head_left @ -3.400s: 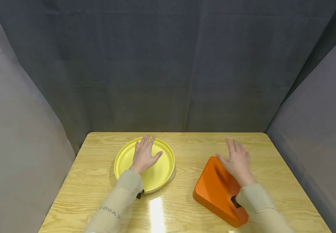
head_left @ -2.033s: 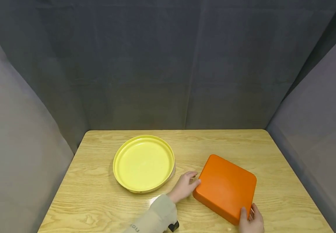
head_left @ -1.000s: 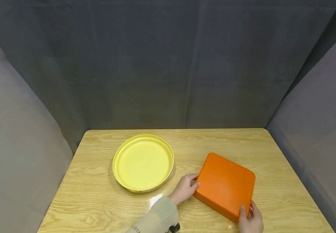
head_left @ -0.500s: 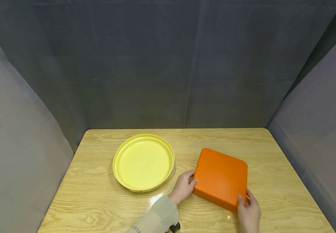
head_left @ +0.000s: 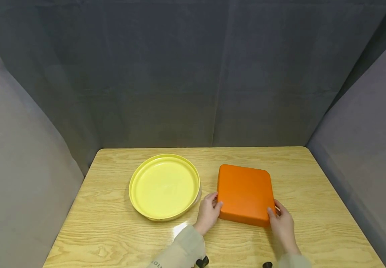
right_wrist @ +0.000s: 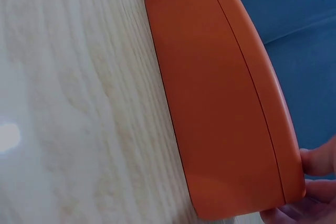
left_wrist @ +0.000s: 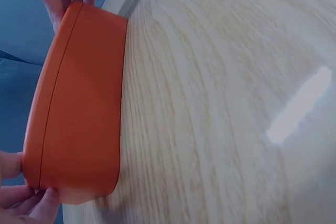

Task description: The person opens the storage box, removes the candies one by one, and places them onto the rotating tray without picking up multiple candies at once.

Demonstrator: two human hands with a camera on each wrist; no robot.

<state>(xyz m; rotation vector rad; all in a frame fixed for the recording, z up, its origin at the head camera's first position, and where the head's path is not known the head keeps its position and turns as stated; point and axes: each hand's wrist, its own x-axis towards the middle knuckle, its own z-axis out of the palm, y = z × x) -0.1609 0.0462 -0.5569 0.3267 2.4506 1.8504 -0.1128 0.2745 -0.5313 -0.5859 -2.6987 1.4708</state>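
An orange square box [head_left: 245,193] with rounded corners lies on the table, its near edge facing me almost squarely. A thin seam runs along its side in both wrist views, as between a lid and a body. My left hand [head_left: 208,213] grips the near left corner, thumb on the front side and fingers round the left side. At the near right corner my right hand [head_left: 282,224] holds the box the same way. The fingertips under or behind the edges are partly hidden. In the left wrist view the box [left_wrist: 81,103] shows its long side between both hands.
To the left stands a round yellow container [head_left: 164,188] with a raised rim, a paler part showing below its right edge. A wooden table [head_left: 112,238] bears both. Dark cloth [head_left: 159,74] hangs behind, with grey cloth on both sides.
Both hands, earlier spread over the yellow container and the orange box, took hold of the box. They have turned it counter-clockwise and shifted it left and away from me. The yellow container stayed put.
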